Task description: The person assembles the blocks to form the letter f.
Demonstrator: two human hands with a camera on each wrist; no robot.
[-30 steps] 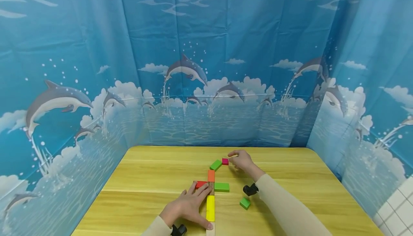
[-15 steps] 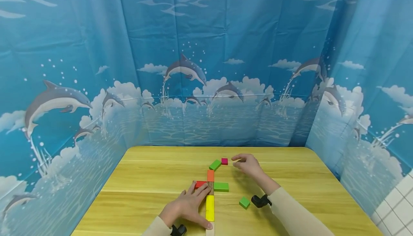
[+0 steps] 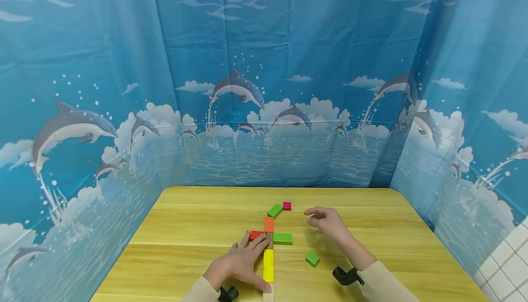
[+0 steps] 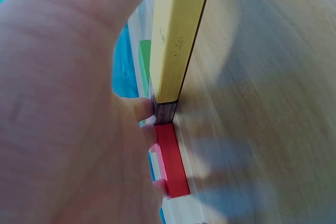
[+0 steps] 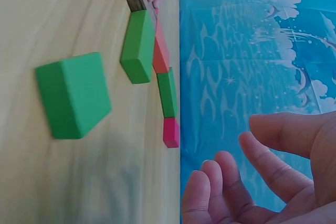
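Note:
My left hand (image 3: 241, 265) lies spread over a row of toy building blocks, its fingertips at the red block (image 3: 256, 235) and the brown block (image 3: 270, 237). Its thumb rests on a pale block (image 3: 269, 296) by the near end of the yellow block (image 3: 268, 265). Beyond the brown one are an orange block (image 3: 269, 224), a slanted green block (image 3: 275, 211) and a small magenta block (image 3: 287, 206). Another green block (image 3: 283, 238) juts out to the right. With fingers loosely bent and nothing in them, my right hand (image 3: 327, 224) hovers right of the magenta block.
A loose green block (image 3: 312, 259) lies apart, right of the row and left of my right wrist. The wooden table (image 3: 177, 228) ends at a blue dolphin curtain (image 3: 264, 155). A black camera mount (image 3: 347, 276) sits on my right wrist.
My right hand has drawn away from the magenta block, moving right and back toward me. The magenta block stays beside the slanted green one. My left hand has kept its place.

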